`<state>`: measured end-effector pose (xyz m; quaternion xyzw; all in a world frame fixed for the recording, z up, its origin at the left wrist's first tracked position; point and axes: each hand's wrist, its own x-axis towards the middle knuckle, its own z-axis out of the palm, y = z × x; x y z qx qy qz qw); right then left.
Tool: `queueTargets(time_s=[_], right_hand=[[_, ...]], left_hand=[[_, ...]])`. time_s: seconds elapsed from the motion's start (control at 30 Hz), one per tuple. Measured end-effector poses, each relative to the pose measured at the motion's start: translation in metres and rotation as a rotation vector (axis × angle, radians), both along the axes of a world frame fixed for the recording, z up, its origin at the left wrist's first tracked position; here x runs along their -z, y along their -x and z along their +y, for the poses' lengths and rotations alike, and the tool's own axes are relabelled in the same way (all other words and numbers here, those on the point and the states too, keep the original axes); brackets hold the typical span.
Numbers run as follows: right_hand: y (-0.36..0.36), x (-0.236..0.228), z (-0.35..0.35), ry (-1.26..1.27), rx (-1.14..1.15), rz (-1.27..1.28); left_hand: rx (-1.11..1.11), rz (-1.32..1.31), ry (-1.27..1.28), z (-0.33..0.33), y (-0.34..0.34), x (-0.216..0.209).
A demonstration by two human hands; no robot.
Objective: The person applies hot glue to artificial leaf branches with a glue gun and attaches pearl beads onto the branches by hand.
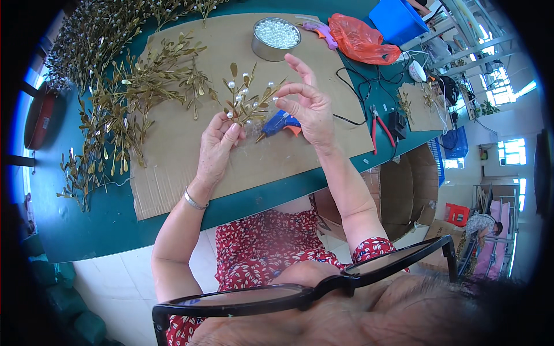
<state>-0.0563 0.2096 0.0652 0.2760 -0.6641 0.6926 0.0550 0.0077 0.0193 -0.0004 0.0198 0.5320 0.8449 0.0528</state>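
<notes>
Pinched by its lower stem, a golden-leaved artificial sprig (252,107) with several white pearl beads stands above the cardboard in my left hand (214,149). The thumb and forefinger of my right hand (316,118) close on a small white pearl bead (276,99) at the sprig's right edge; the other fingers are raised. A blue hot glue gun (279,122) with an orange trigger lies just behind and below the sprig, its nozzle toward the near left. Beyond my hands stands a round metal tin (269,51) full of white pearl beads.
Golden sprigs (156,78) lie on the cardboard sheet (190,184) and green table (86,230). At right are red-handled pliers (381,130), black cables (360,86), a red plastic bag (358,40), a purple glue gun (321,32) and a blue bin (397,22). Another person (482,224) bends over far right.
</notes>
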Motion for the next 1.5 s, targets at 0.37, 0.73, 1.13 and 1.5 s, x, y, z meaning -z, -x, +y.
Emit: queueTargets(time_s=[0.37, 0.73, 1.13, 1.5], right_hand=[[0.006, -0.018, 0.011, -0.261, 0.02, 0.129], [0.007, -0.011, 0.011, -0.242, 0.009, 0.105], [0.006, -0.008, 0.012, -0.276, 0.022, 0.125], [-0.032, -0.031, -0.019, -0.715, 0.421, 0.552]], left_hand=[[-0.065, 0.033, 0.052, 0.003, 0.0, -0.004], [-0.064, 0.027, 0.098, 0.001, 0.0, -0.003], [-0.077, 0.049, 0.055, 0.003, 0.0, -0.001], [-0.301, 0.193, 0.321, 0.003, 0.002, 0.009]])
